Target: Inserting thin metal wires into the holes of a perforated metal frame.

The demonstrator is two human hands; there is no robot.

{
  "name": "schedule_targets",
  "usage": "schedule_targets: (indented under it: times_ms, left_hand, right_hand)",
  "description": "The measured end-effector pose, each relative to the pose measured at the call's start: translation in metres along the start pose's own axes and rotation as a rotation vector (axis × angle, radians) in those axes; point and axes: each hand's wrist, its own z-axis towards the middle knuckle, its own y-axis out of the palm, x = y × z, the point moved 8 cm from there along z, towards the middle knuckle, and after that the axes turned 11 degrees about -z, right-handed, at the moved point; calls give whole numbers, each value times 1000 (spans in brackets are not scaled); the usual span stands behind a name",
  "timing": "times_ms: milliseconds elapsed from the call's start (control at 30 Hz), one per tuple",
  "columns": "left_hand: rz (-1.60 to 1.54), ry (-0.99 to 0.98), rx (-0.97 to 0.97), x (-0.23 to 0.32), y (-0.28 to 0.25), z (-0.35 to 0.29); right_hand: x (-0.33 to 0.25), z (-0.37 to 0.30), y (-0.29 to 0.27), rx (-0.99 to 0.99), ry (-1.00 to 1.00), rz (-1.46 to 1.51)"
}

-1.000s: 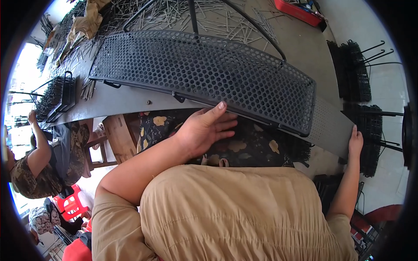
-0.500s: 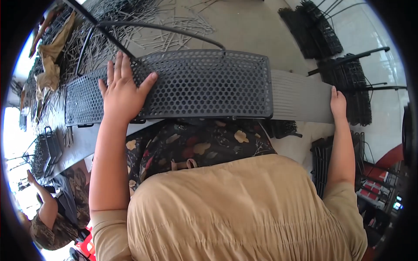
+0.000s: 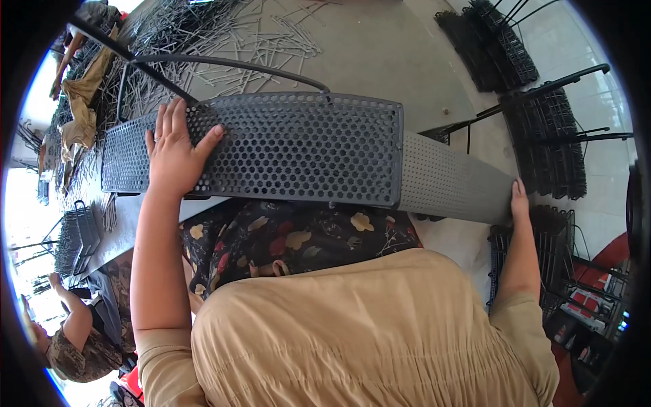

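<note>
A long dark grey panel (image 3: 291,149) with rows of round holes lies crosswise before me, a bent dark bar (image 3: 237,63) rising along its far side. My left hand (image 3: 175,159) rests flat on its left part, fingers stretched and thumb spread. From the panel's right end extends a lighter grey sheet (image 3: 458,182) with small perforations; how it meets the panel is hidden. My right hand (image 3: 520,200) grips the sheet's right end, the thumb showing along the edge and the other fingers out of sight.
Many thin grey rods (image 3: 264,54) are heaped on the table (image 3: 386,41) at the far left. Stacked dark metal racks (image 3: 553,146) stand on the right with long bars (image 3: 556,87) jutting toward the sheet. Brown crumpled material (image 3: 83,121) lies far left. Another person (image 3: 78,332) is at lower left.
My right hand has come lower and nearer me with the sheet's end, so the sheet now slopes down to the right. The panel's right end has shifted left and slightly nearer; its holes show on the sheet.
</note>
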Motion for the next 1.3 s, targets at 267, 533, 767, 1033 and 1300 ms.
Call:
schedule_targets:
  times_ms: [267,533,767,1033,1300]
  left_hand:
    - [-11,96,5,2,2,6]
    - [-7,86,-6,3,2,5]
    - [33,77,-15,9,-1,5]
    - [26,44,-19,2,0,4]
    - [34,-14,-34,3,2,5]
  right_hand:
    - [-42,9,70,-131,-160,-182]
    - [-364,-135,19,-322,-857,49]
    - [-341,-130,6,-176,-748,-53]
    - [-237,-101,-37,-188,-517,42]
    - [-243,-108,16,-278,-447,219]
